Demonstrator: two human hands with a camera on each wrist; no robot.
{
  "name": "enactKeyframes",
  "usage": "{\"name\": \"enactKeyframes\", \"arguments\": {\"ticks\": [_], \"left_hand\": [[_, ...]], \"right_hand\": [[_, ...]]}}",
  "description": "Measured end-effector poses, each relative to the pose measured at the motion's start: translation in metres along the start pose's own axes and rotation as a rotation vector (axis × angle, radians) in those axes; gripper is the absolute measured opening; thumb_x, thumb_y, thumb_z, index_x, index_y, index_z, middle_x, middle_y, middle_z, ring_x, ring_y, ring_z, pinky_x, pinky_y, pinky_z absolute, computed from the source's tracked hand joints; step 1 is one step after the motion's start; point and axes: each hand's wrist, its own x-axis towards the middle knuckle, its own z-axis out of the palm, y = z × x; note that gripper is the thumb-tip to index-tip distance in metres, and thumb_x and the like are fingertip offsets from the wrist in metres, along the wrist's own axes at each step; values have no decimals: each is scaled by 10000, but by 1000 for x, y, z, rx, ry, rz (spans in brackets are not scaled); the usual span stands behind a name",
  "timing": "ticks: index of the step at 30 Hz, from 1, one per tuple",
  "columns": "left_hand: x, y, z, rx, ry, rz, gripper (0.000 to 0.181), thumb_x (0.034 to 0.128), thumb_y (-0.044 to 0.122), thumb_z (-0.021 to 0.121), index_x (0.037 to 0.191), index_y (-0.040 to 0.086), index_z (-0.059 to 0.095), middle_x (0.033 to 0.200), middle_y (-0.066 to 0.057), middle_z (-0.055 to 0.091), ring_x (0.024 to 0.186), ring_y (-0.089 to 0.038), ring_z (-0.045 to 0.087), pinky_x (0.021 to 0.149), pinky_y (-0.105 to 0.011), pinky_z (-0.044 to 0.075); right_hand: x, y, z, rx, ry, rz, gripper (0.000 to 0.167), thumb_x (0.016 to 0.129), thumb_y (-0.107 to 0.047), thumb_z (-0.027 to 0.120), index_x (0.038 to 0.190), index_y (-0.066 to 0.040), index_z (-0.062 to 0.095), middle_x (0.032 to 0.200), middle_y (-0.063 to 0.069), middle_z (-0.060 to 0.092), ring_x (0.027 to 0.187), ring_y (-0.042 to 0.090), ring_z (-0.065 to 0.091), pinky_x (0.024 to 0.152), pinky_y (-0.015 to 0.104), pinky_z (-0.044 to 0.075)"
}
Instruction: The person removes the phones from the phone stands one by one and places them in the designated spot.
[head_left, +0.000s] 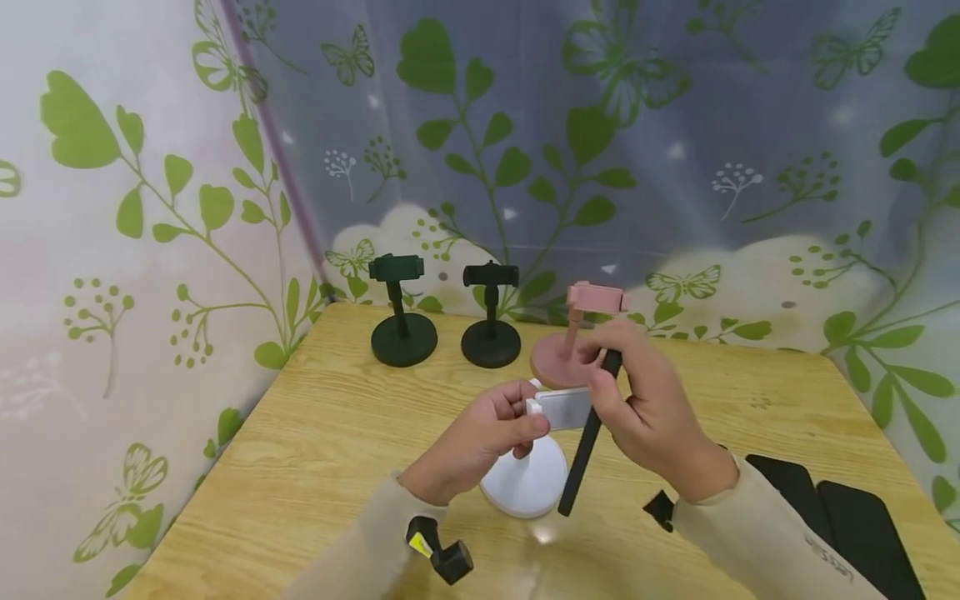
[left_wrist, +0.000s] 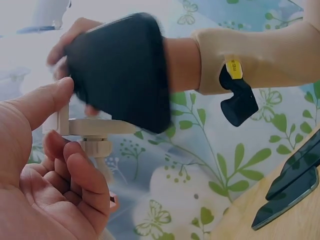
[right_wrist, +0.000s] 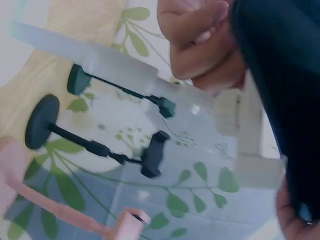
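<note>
A white phone stand stands on the table in front of me, its clamp level with my hands. My left hand pinches one end of that clamp between thumb and fingers. In my right hand is a black phone, seen edge-on and tilted just at the clamp's right side. The left wrist view shows the phone's dark broad face above the white clamp bar. Whether the phone touches the clamp cannot be told. The phone hides part of the right hand there.
Along the table's back edge stand a green phone stand, a black one and a pink one. Two dark phones lie at the right front. A patterned curtain hangs behind the table.
</note>
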Motion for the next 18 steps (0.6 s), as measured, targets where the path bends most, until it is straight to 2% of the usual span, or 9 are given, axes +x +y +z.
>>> {"name": "enactKeyframes", "arguments": {"ticks": [4,6,8,13,16,18], "left_hand": [[2,-3,0,-11,19,7,563,823,529,841,1052,103,553,859,40,567,718,-102,479,658,-228,429],[2,-5,0,-19,31,11,527,850,480,840,1066,95,552,866,37,571,713,-101,480,656,-226,427],[3,-5,0,-27,38,16,471,891,411,826,1074,84,542,870,30,566,709,-102,476,658,-226,421],[4,-6,0,-20,57,12,388,939,300,792,1088,72,516,868,16,553,697,-112,461,659,-237,406],[4,-6,2,-1,62,7,393,937,311,793,1087,77,516,870,13,564,693,-116,467,655,-239,411],[4,-5,3,12,54,14,387,943,310,787,1081,77,511,870,9,564,691,-115,472,652,-236,417]], "right_hand": [[3,-11,-4,145,242,-141,431,1079,-268,528,998,154,561,955,219,584,840,199,552,814,238,473],[5,-18,-10,195,317,-202,399,1064,-211,554,974,178,540,957,251,580,867,224,577,857,252,496],[4,-24,-19,209,359,-238,362,1055,-176,570,960,171,531,949,247,574,884,228,581,891,256,491],[-13,-28,-48,98,502,-261,339,1018,-153,625,898,147,522,872,246,562,858,227,598,895,247,489],[-32,-24,-73,19,602,-225,361,979,-151,678,857,153,527,836,251,573,830,193,627,865,223,510],[-50,-20,-94,-83,614,-177,382,980,-174,683,853,156,538,835,247,583,817,148,628,844,186,500]]}}
